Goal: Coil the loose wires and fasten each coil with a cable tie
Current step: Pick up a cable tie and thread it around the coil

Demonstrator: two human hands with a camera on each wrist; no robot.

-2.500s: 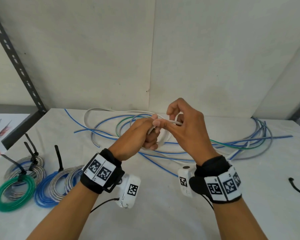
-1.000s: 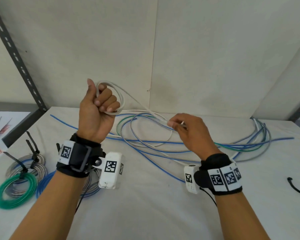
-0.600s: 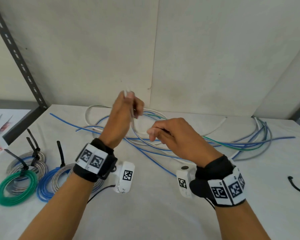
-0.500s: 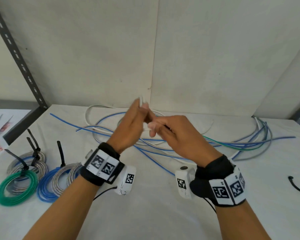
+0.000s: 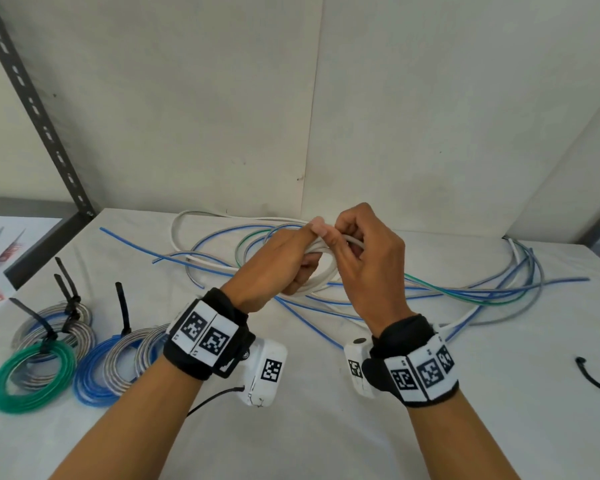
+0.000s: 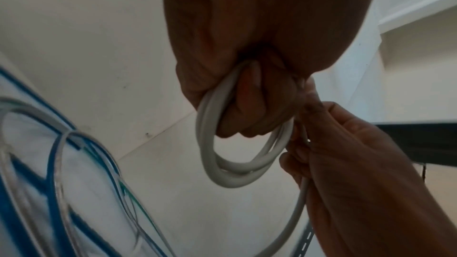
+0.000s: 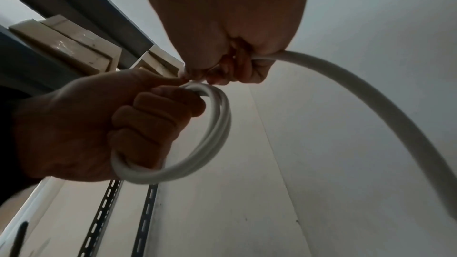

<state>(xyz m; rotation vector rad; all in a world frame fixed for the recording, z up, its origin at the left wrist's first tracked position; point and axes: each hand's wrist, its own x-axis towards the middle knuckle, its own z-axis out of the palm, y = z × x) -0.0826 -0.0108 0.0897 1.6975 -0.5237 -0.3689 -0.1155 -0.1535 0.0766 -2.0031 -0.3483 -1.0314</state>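
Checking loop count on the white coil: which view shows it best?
Left wrist: the white wire coil hangs open below the left hand, with its overlapping loops distinct. The right wrist view shows it edge-on and partly behind fingers. In the head view both hands mostly hide it.

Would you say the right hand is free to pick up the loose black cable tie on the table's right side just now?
Probably not yet: the right hand holds the white wire. The cable tie itself lies unobstructed.
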